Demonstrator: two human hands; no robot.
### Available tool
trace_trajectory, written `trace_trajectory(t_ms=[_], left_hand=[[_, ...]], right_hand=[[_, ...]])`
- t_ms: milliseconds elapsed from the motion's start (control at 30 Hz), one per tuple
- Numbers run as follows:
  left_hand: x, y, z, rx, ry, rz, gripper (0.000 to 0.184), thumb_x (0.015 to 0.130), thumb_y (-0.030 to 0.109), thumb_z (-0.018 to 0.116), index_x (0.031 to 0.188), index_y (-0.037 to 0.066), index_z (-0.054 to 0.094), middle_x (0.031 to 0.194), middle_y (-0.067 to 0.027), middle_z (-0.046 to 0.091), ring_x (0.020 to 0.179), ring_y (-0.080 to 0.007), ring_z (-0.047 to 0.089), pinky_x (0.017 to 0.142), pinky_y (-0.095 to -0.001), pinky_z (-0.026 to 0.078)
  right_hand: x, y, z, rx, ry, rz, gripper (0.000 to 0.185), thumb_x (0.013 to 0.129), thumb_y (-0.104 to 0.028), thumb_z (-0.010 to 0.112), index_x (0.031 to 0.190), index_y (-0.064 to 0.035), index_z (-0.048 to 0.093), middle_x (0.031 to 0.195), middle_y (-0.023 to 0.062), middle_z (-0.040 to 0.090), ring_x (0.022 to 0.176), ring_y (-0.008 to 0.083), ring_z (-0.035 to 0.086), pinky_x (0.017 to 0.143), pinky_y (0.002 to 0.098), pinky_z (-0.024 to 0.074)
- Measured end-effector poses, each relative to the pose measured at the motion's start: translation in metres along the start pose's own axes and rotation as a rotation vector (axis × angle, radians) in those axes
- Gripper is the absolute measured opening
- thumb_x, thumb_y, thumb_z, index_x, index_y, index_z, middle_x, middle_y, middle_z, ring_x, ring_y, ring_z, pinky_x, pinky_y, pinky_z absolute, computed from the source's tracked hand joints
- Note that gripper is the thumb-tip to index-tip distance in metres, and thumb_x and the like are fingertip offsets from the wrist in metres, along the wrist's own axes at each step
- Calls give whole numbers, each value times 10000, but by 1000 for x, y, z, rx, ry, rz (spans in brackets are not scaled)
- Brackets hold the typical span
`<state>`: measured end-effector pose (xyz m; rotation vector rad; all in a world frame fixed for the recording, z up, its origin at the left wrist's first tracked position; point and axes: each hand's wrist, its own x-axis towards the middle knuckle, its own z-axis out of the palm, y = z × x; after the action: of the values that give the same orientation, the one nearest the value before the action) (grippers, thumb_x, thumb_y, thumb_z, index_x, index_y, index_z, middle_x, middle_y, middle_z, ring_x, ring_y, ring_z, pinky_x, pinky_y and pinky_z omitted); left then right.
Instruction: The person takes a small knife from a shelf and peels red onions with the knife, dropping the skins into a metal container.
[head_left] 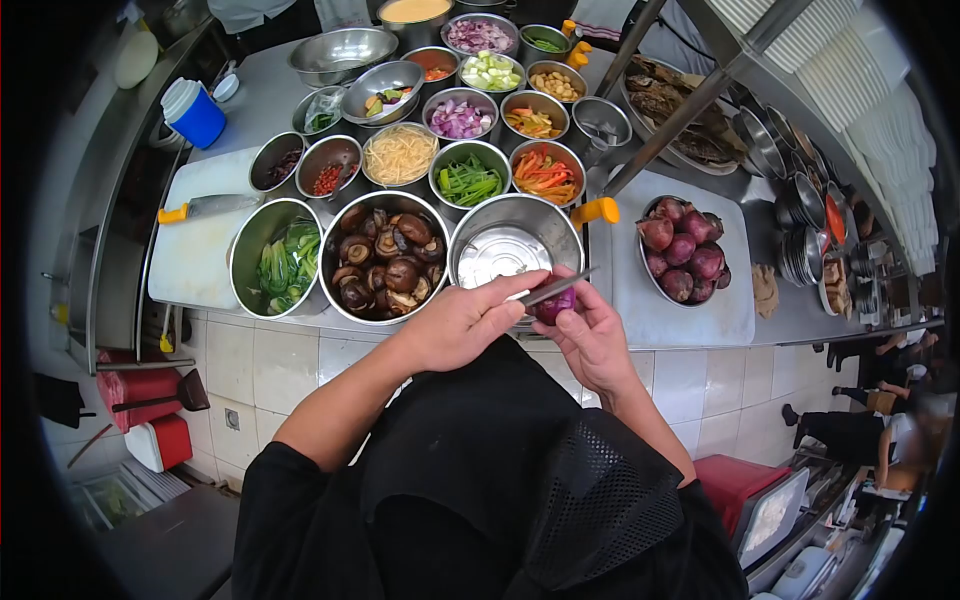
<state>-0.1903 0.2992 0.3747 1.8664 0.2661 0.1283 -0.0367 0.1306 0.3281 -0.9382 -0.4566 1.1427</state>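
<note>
My left hand (pixel 465 322) is closed around a small knife (pixel 562 286), its pale handle partly showing between the fingers. The blade points right and lies across the top of a red onion (pixel 552 308). Fingers of my right hand (pixel 597 338) wrap round that purple onion from the right side. Just beyond both hands stands a deep metal pot (pixel 462 250) with a shiny bottom. To the right, a metal bowl (pixel 643 233) heaped with red onions (pixel 686 250) sits on a white cutting board (pixel 735 315).
Mushrooms (pixel 388 262) and leafy greens (pixel 285 265) fill pots to the left. Several bowls of cut vegetables stand behind. A cleaver (pixel 225 205) lies on the left board (pixel 180 255). A yellow handle (pixel 596 211) juts out near the pot. A metal shelf post (pixel 665 135) slants overhead at right.
</note>
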Motion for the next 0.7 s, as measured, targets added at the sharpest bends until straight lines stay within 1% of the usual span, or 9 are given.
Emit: trace_trajectory(t_ms=[67,167,267,367,467,533,600,667,700], left_hand=[[-3,5,3,49,26,0,427,993,256,499,1405,145,519,890,-135,698,699,-264,674,686,-334,518],[-2,5,8,232,15,97,450,977,245,515,1417,153,500,917,-151,700,741,-332,685,714,-370,534],[1,-4,9,298,25,178,477,971,220,521,1442,164,464,972,-160,696,788,-377,679,742,-392,541],[6,-20,12,312,63,266,483,981,203,502,1458,161,439,933,-153,693,762,-344,682,714,-367,533],[6,-7,3,-120,-119,-155,471,987,192,490,1454,157,444,863,-145,677,733,-320,674,687,-347,520],[3,-4,5,-119,-56,-53,466,994,209,486,1454,149,443,824,-130,670,723,-296,673,683,-344,513],[3,-1,6,-7,-34,5,460,1000,225,483,1451,142,446,813,-116,671,722,-277,675,686,-345,510],[5,3,4,217,-51,18,454,1005,240,481,1445,134,454,829,-104,681,728,-262,680,695,-350,512],[5,2,4,245,-48,19,447,1004,255,480,1438,148,464,893,-146,678,781,-307,676,729,-377,518]], right_hand=[[1,1,1,23,9,-12,571,943,-104,635,1440,-15,367,1294,100,543,1156,201,581,951,347,538],[1,0,2,21,-4,-30,543,943,-91,630,1420,-17,382,1296,103,542,1147,199,584,949,349,540],[2,-1,1,47,-4,-20,513,944,-78,621,1402,-13,401,1294,107,542,1148,196,581,949,349,541],[0,-4,3,28,27,17,507,946,-69,613,1405,-13,405,1291,107,543,1144,194,582,945,341,541],[3,-3,2,11,34,-17,519,943,-66,617,1413,-13,403,1288,103,545,1147,195,580,944,335,538],[5,-2,1,12,15,-35,540,940,-67,624,1424,-12,393,1284,104,545,1150,195,579,945,335,535],[5,0,-1,-34,15,-59,555,935,-64,631,1430,-9,387,1279,107,546,1149,196,580,949,338,533],[4,5,-5,-126,31,-89,566,929,-59,638,1432,-3,385,1272,110,548,1145,196,583,955,344,531],[3,3,-3,-120,39,-70,565,926,-53,639,1430,-1,389,1272,111,546,1141,196,585,956,347,531]])
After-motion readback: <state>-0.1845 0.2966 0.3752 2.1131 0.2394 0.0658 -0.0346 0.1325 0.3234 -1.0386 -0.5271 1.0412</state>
